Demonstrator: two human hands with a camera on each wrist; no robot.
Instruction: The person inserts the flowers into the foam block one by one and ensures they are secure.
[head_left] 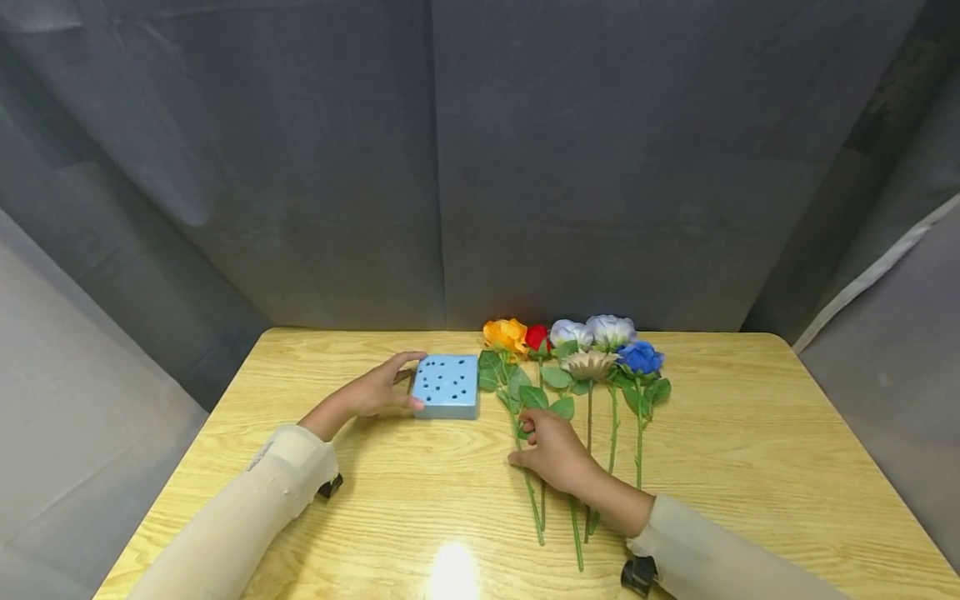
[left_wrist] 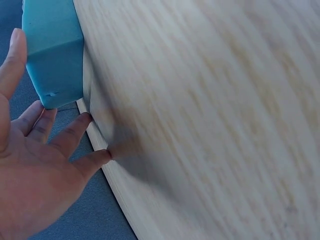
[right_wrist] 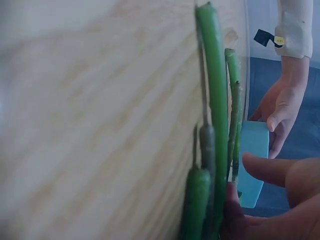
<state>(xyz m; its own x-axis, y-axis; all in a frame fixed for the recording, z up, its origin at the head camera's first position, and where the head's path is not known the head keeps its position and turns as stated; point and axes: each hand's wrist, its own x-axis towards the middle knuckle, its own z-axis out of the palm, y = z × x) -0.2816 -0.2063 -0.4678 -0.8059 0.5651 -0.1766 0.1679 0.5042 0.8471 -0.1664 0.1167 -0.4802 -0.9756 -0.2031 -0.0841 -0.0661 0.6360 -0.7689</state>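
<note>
A light-blue foam block [head_left: 447, 383] with several dark holes in its top sits left of the flowers. At its left side is my left hand [head_left: 375, 389], thumb at the near corner and fingers toward the far corner; in the left wrist view the fingers of my left hand [left_wrist: 45, 170] look fairly straight. My right hand [head_left: 557, 450] is over the flower stems, its thumb and fingertips apart beside the green stem [head_left: 528, 483] of the orange flower [head_left: 506, 336]. In the right wrist view the thumb and a fingertip of my right hand [right_wrist: 272, 200] stand apart close to the stems [right_wrist: 215, 90].
Beside the orange flower lie a red flower [head_left: 537, 337], two pale lavender flowers [head_left: 611, 330], a beige flower [head_left: 589, 365] and a blue flower [head_left: 641, 357], stems toward me. The wooden table [head_left: 750, 450] ends at a grey curtain [head_left: 585, 167] behind.
</note>
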